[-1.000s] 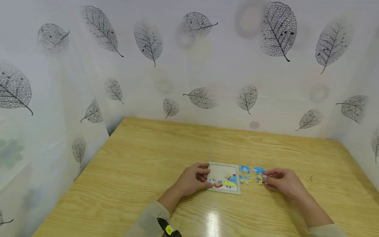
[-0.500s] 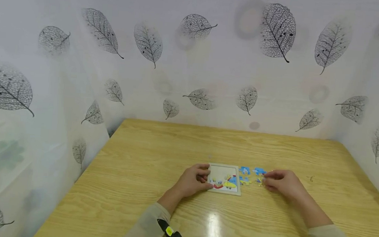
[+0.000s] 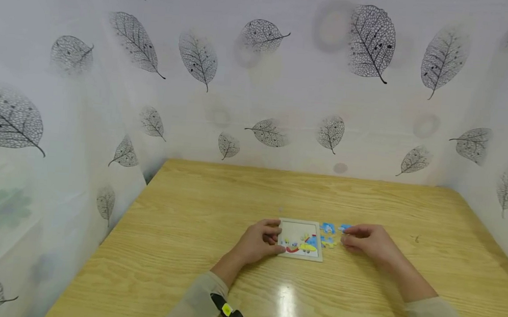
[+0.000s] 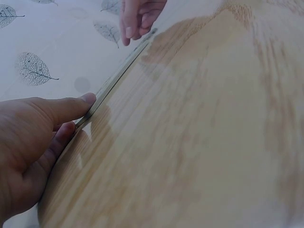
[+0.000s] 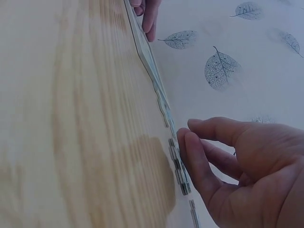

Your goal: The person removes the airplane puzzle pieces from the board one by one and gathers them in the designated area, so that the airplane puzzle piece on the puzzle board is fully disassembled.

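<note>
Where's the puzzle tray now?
In the head view, the puzzle tray lies below and right of centre, between the left hand and the loose puzzle pieces.

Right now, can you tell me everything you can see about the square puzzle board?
The puzzle board is thin and squarish, with a pale raised rim; it might be wood or card. Inside, the upper part is plain cream, while the lower part shows a bright picture in yellow, red and blue, too small to make out well. It lies flat on the wooden table, just left of some blue and yellow puzzle pieces. The left hand holds its left edge.
</note>
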`<state>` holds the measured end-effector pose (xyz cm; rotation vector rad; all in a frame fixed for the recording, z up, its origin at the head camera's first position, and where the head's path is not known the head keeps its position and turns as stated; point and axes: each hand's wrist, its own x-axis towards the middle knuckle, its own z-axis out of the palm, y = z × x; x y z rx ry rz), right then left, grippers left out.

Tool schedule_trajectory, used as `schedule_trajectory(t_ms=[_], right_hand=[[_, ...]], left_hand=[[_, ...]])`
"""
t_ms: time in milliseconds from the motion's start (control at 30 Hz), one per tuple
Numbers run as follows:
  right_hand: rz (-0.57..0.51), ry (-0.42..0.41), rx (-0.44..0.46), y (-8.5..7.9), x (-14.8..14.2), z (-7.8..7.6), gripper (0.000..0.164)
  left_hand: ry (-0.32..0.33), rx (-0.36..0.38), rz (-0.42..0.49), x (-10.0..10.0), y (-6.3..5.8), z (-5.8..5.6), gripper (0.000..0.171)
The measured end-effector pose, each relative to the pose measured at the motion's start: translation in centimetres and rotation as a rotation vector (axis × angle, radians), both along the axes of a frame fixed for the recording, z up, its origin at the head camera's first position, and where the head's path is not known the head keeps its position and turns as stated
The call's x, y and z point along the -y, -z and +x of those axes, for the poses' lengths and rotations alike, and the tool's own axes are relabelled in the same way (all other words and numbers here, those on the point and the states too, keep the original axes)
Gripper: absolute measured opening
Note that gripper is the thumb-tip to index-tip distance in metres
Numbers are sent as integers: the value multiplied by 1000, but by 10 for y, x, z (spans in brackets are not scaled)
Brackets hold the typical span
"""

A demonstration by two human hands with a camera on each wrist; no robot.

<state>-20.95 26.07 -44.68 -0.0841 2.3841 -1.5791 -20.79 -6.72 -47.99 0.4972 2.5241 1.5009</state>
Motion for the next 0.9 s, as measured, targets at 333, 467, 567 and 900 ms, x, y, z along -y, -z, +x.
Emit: schedule_trajectory(t_ms=[333,467,567,900], right_hand=[[-52,-100,80,1,28,2,47],[-65,-122,83,1,37,1,47],[-89,-129,86,4,43,-1,49],[40,-205,15,0,57,-4,44]], left_hand=[[-1,-3,4,-1,0,0,51],[-7,-4,-3,-1,-1,0,54],[-9,-2,-7,-2,-1,0,53],[-5,-1,-9,-1,0,0,51]])
